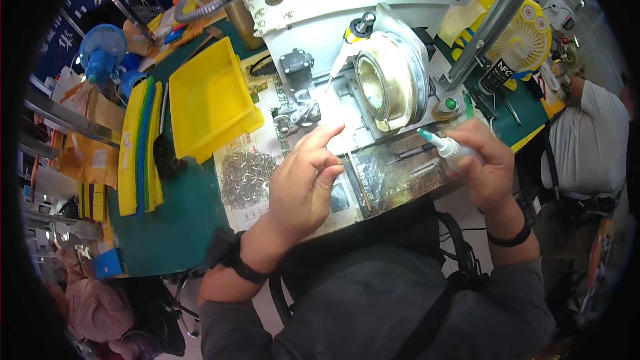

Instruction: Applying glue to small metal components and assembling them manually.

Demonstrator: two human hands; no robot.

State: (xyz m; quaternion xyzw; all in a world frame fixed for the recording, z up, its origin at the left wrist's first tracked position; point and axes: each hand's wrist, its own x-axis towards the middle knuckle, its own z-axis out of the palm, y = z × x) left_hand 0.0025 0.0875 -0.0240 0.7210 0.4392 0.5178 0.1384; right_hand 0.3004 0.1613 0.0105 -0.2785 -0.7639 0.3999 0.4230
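My left hand is raised over the front of the workbench. Its index finger stretches forward, while the thumb and another finger are pinched together; whatever is between them is too small to make out. In my right hand is a small pale squeeze bottle, tilted so its green tip points up and left. Beside my left hand lies a pile of small metal rings or hooks. Ahead of both hands stands a white machine with a round wheel-like part and a metal clamp fixture, brightly lit.
A yellow bin stands on the green mat, left of the machine. Thin tools and a narrow rod lie near the bench's front edge. Right are a dark spray can and yellow fan. Other people sit at both sides.
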